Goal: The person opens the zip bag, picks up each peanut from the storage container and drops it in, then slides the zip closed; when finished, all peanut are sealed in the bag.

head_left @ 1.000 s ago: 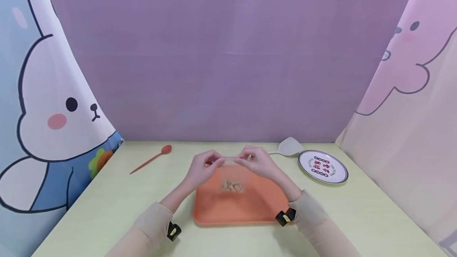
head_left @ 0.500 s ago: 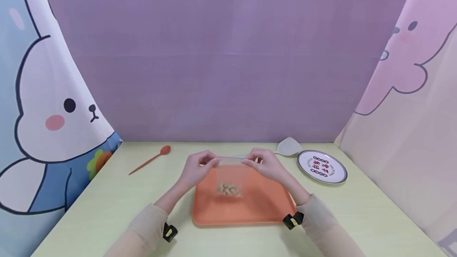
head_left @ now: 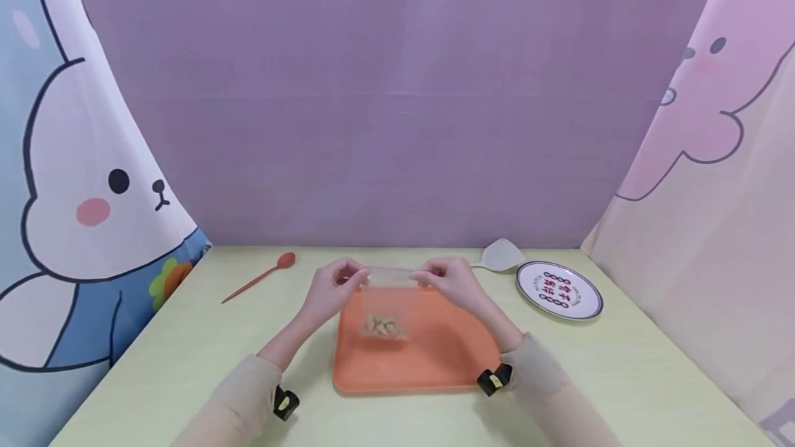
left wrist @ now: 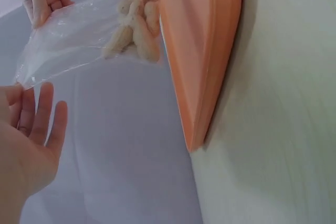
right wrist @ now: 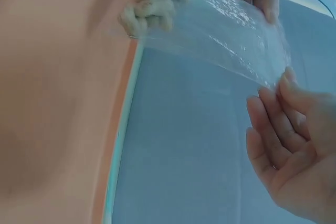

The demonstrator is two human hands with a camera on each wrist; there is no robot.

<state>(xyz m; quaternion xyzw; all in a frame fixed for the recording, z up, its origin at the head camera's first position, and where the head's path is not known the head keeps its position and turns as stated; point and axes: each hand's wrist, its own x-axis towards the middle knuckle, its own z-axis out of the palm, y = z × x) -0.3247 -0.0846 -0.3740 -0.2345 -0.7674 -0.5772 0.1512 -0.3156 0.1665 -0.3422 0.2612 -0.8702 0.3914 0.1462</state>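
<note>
A clear plastic bag (head_left: 390, 301) hangs between my hands, its top edge stretched level. Thumb and fingers of my left hand (head_left: 329, 292) pinch one upper corner; my right hand (head_left: 456, 286) pinches the other. Several peanuts in their shells (head_left: 381, 325) lie bunched at the bottom of the bag. Both wrist views show the bag close: the left one has the peanuts (left wrist: 137, 24) beside the tray's edge, the right one shows light glinting on the plastic (right wrist: 231, 35). Below the bag, an orange tray (head_left: 447, 364) sits on the table.
Back left on the pale table (head_left: 186, 364) lies a red long-handled spoon (head_left: 286, 261). A whitish spatula (head_left: 502, 255) is at the back right, its handle partly hidden by my right hand. Near it sits a white plate (head_left: 559, 290) with red lettering. A purple curtain (head_left: 397, 102) stands behind.
My hands have spread farther apart, drawing the bag's top edge out wider. Both hands and the bag of peanuts have then shifted a little to the left over the tray.
</note>
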